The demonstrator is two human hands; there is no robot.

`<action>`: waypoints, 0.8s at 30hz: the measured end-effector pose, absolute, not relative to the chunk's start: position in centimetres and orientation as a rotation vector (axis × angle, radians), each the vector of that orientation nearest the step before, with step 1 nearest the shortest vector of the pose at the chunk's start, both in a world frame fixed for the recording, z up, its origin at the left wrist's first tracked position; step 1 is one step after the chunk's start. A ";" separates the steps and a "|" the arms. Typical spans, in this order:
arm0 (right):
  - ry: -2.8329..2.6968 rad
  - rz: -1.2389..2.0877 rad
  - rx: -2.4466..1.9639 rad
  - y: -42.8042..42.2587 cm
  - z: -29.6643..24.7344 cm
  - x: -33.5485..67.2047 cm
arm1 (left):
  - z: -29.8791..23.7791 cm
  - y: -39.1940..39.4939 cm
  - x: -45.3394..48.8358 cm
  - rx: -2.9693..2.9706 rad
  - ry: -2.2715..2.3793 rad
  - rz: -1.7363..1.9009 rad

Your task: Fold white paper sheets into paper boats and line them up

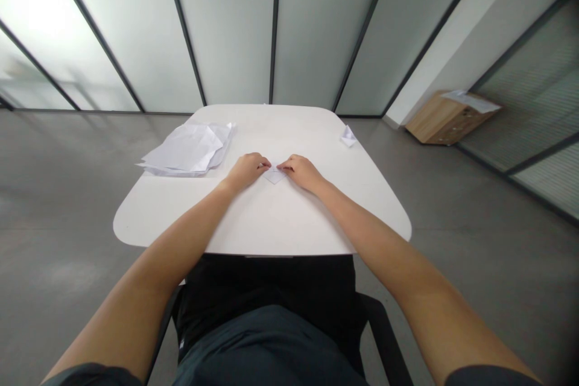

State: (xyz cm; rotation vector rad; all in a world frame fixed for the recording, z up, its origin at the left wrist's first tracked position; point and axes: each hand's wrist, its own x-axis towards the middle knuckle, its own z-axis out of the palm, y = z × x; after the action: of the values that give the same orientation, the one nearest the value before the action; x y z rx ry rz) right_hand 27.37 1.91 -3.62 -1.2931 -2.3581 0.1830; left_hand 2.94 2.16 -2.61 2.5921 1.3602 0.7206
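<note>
A small folded piece of white paper (274,175) lies on the white table (271,217) in front of me. My left hand (246,169) rests on its left corner with the fingers curled and pinched on the paper. My right hand (301,170) mirrors it on the right corner, fingers also curled and pressed on the paper. The paper's pointed lower tip shows between the two hands; the rest is hidden under my fingers.
A loose stack of white paper sheets (187,149) lies at the table's back left. A small folded paper piece (348,136) sits near the back right edge. A wooden cabinet (446,117) stands on the floor at the right. Glass walls stand behind the table.
</note>
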 end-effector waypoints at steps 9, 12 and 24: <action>-2.398 0.118 -1.246 1.5 -3.5 26.8 | -2.3 1.4 3.4 2.625 1.373 0.709; -2.392 0.111 -1.259 1.2 -3.3 26.6 | -2.2 1.4 3.6 2.610 1.389 0.696; -2.340 0.147 -1.417 1.3 -3.1 27.0 | -2.5 2.4 3.0 2.444 1.403 0.638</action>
State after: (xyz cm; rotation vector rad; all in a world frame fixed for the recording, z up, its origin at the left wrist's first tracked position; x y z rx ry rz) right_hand 27.02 1.32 -3.07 -1.4172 -2.3397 0.1472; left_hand 3.02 2.43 -2.46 2.4437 1.4033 0.6378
